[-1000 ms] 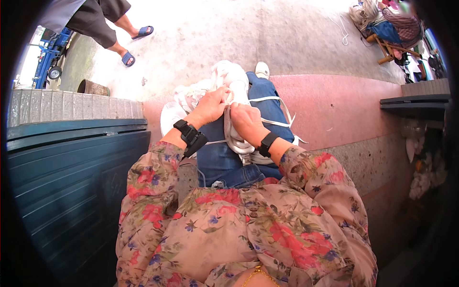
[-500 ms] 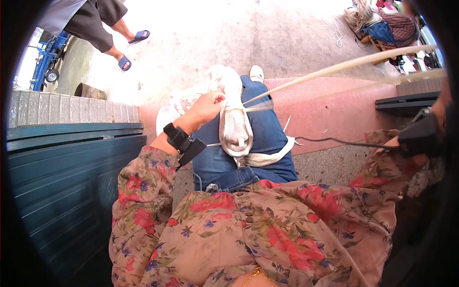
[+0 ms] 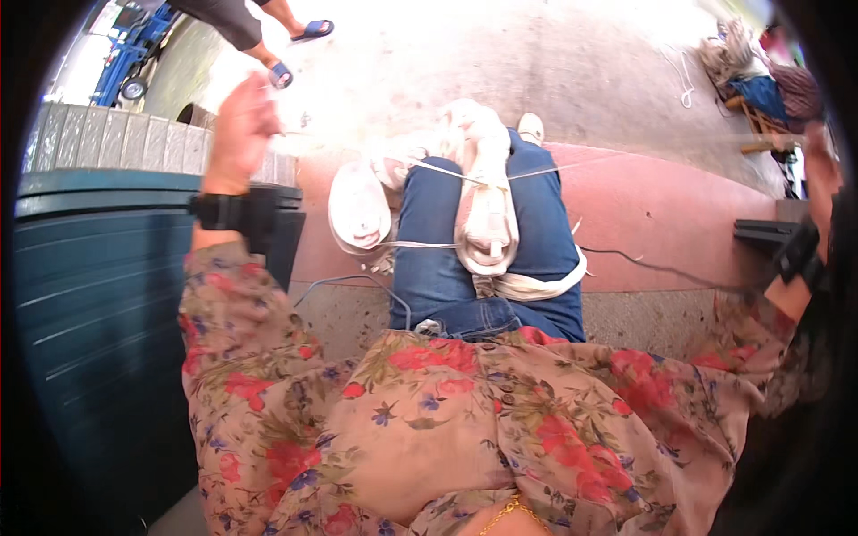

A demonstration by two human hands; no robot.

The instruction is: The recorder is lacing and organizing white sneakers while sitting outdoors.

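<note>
On my lap, between my thighs, lies a white shoe [image 3: 487, 228], its opening toward me. A thin pale shoelace [image 3: 536, 171] spreads from it to both sides. My left hand [image 3: 241, 125] is raised at the far left, smeared by motion, its fingers closed at the lace's left end. Out at the right rim, my right hand [image 3: 820, 165] is closed on the other end, partly cut off and blurred. Another white shoe [image 3: 359, 205] hangs beside my left thigh. A bundle of cream laces [image 3: 545, 281] lies across my right thigh.
Dark blue panels [image 3: 107, 259] stand close on my left, with a dark ledge [image 3: 760, 234] on the right. A black cable [image 3: 652, 261] runs to the right. Ahead are a person's slippered feet [image 3: 281, 73], a blue cart [image 3: 130, 54] and a heap of cloth [image 3: 760, 85].
My left hand has swung from beside the shoe out to the far left and up. The lace now stretches both ways. The second shoe shows beside my left thigh.
</note>
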